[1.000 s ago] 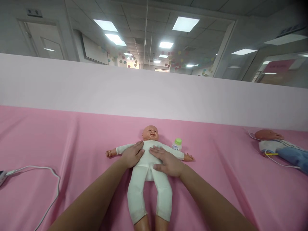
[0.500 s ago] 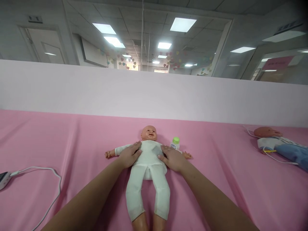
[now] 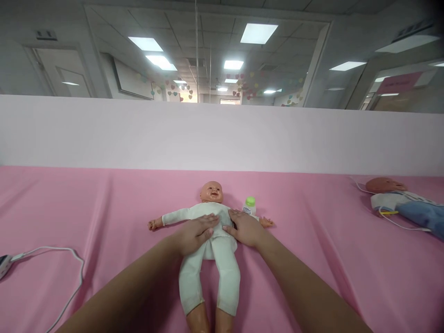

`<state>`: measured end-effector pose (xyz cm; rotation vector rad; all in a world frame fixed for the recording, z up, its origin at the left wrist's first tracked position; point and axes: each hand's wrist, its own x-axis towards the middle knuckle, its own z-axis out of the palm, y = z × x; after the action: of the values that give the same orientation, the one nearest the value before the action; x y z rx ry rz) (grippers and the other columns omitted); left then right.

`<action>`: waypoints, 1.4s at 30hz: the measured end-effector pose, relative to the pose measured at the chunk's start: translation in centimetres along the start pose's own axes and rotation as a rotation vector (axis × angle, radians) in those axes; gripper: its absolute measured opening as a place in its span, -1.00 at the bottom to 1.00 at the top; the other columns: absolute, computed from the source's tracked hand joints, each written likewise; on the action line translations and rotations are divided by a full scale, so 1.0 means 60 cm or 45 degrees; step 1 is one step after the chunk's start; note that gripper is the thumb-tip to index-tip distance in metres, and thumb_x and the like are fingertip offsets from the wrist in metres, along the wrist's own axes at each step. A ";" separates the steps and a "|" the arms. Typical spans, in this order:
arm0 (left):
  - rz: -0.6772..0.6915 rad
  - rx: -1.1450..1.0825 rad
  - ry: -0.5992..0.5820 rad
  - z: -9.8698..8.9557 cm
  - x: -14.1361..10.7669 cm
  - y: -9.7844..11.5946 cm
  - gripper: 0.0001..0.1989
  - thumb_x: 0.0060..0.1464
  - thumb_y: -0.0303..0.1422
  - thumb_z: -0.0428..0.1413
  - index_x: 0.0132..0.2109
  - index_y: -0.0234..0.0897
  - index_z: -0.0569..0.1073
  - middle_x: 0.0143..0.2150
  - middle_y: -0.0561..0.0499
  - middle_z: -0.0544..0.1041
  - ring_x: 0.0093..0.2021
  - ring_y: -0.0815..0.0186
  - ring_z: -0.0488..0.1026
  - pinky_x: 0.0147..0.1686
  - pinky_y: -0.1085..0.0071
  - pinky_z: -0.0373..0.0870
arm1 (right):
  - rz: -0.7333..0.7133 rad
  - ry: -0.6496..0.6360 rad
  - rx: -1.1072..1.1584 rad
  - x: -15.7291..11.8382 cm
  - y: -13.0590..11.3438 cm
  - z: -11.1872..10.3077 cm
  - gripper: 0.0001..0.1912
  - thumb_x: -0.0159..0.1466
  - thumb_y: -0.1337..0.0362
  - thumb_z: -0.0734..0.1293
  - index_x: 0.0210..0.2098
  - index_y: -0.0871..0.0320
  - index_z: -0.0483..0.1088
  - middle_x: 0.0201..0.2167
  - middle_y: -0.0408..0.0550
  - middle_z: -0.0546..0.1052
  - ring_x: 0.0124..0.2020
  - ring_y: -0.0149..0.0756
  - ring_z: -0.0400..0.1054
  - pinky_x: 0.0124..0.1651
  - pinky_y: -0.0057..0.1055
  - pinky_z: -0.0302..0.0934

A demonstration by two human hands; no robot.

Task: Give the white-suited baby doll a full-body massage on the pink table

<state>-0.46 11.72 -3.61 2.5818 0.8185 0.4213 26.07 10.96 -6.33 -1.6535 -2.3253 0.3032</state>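
Note:
A baby doll in white clothing lies face up on the pink sheet, its arms spread to the sides and its head away from me. My left hand rests open across the doll's belly, fingers stretched toward the middle of its trunk. On the right side of the doll's chest lies my right hand, also open, with its thumb pointing inward over the trunk. Just beyond my right hand stands a small bottle with a green cap, its lower part hidden. Neither hand grips anything.
A second doll in blue and white clothing, with thin tubes on it, lies at the far right. A white cable runs to a white device at the left. Behind the pink sheet rises a low white wall beneath glass.
My left hand has slid from the left side of the doll's chest down and inward onto its belly. My right hand stays on the chest. The view has shifted slightly.

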 end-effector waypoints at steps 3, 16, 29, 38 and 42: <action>-0.144 0.072 0.056 0.000 0.026 -0.027 -0.32 0.47 -0.02 -0.28 0.47 -0.34 0.26 0.51 -0.09 0.18 0.53 0.15 0.06 0.51 0.14 -0.05 | 0.001 -0.013 0.003 -0.001 -0.003 -0.003 -0.10 0.41 -0.26 0.17 0.47 0.30 0.14 0.46 0.24 0.21 0.45 0.14 0.12 0.46 -0.03 0.01; -0.437 0.219 0.228 0.009 0.023 -0.090 -0.27 0.43 -0.03 -0.26 0.48 -0.46 0.20 0.49 -0.22 0.19 0.50 0.07 0.14 0.47 0.09 0.06 | 0.007 0.037 0.038 -0.044 -0.066 -0.046 -0.51 0.43 -0.04 0.22 0.15 0.14 0.48 0.14 0.14 0.57 0.15 0.06 0.45 0.14 -0.13 0.29; -0.357 0.277 0.230 0.024 0.020 -0.104 -0.28 0.45 -0.03 -0.29 0.47 -0.47 0.21 0.48 -0.24 0.23 0.49 0.08 0.16 0.47 0.13 0.06 | -0.180 -0.026 0.333 0.016 -0.059 0.000 -0.19 0.47 -0.22 0.11 0.49 0.18 0.11 0.52 0.04 0.08 0.55 -0.06 -0.11 0.56 -0.05 -0.24; -0.383 0.248 0.192 0.005 0.010 -0.112 -0.28 0.42 -0.01 -0.23 0.47 -0.42 0.22 0.49 -0.21 0.22 0.48 0.06 0.17 0.47 0.12 0.06 | 0.239 0.000 -0.027 0.006 -0.035 -0.007 -0.10 0.45 -0.27 0.05 0.40 0.38 0.23 0.39 0.36 0.30 0.43 0.19 0.16 0.43 0.03 0.02; -0.395 0.287 0.193 -0.025 -0.004 -0.090 -0.33 0.39 -0.01 -0.16 0.42 -0.32 0.33 0.45 -0.18 0.31 0.43 0.01 0.27 0.42 0.09 0.17 | 0.213 -0.012 -0.008 0.001 -0.034 -0.007 -0.09 0.46 -0.27 0.04 0.46 0.38 0.13 0.44 0.32 0.22 0.48 0.14 0.06 0.48 -0.02 -0.07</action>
<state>-3.87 16.05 -4.79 2.5814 1.3666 0.4561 24.40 10.38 -5.27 -1.8571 -2.2002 0.3388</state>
